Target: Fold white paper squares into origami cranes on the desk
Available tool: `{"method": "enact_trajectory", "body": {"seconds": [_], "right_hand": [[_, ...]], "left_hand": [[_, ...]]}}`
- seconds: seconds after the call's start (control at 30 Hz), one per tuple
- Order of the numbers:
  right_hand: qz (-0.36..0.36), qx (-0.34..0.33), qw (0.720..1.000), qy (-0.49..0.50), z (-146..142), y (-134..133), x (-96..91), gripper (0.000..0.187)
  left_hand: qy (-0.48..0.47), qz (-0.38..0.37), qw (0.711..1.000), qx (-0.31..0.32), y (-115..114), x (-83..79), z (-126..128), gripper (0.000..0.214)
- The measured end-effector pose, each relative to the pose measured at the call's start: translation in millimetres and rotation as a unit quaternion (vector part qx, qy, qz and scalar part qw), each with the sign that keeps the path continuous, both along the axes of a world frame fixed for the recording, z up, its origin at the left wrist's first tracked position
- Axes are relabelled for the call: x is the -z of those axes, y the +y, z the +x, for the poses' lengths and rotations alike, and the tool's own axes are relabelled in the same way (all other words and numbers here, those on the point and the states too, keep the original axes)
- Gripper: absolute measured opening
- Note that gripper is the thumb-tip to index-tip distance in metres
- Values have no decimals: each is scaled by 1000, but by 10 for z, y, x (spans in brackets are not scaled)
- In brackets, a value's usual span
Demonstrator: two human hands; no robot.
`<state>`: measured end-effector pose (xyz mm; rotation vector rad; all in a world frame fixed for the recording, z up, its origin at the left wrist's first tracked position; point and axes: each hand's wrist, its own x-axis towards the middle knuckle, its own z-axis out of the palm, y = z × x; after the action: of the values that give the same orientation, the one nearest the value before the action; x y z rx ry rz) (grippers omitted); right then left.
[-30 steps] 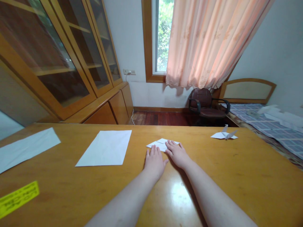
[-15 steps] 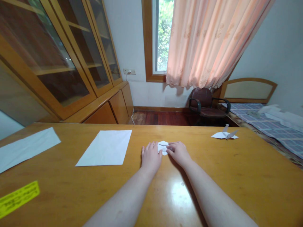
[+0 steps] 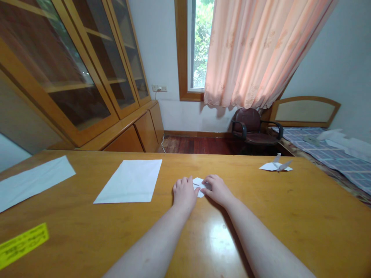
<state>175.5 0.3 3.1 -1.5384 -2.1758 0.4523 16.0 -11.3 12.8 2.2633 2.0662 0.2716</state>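
Observation:
A small folded piece of white paper (image 3: 198, 181) lies on the table between my two hands, its left and right ends partly covered by fingers. My left hand (image 3: 184, 194) rests over the left end, with the thumb on the paper's near part. From the other side my right hand (image 3: 216, 190) grips the right end, thumb and fingertips bent over it. The thumbs sit close together near the lower edge. Further right stands a folded paper crane (image 3: 276, 165), apart from both hands.
A flat white sheet (image 3: 130, 181) and a long white paper strip (image 3: 34, 183) lie to the left on the wooden table (image 3: 275, 220). A yellow label (image 3: 24, 245) is at the near left. Beyond the table are a cabinet (image 3: 120, 129), an armchair (image 3: 251, 125) and a bed (image 3: 330, 143).
The folded paper has come slightly nearer to me and turned a little. My right hand's thumb and fingers have shifted left, closer to my left thumb.

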Motion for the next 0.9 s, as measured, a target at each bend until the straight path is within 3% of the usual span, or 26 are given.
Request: {"method": "enact_trajectory", "body": {"seconds": [0.27,0.4,0.7,0.9], "right_hand": [[-14,59,998,-4,-13,9,-9,35],[-13,54,997,-51,-5,9,-7,27],[-10,53,998,26,18,48,33,19],[28,44,995,89,43,51,29,18]], "left_hand": [[-22,-42,998,34,-1,-78,4,31],[-23,-42,997,57,3,-78,-10,25],[-51,-8,997,49,0,-31,1,37],[-53,13,997,47,0,-11,-8,43]]}}
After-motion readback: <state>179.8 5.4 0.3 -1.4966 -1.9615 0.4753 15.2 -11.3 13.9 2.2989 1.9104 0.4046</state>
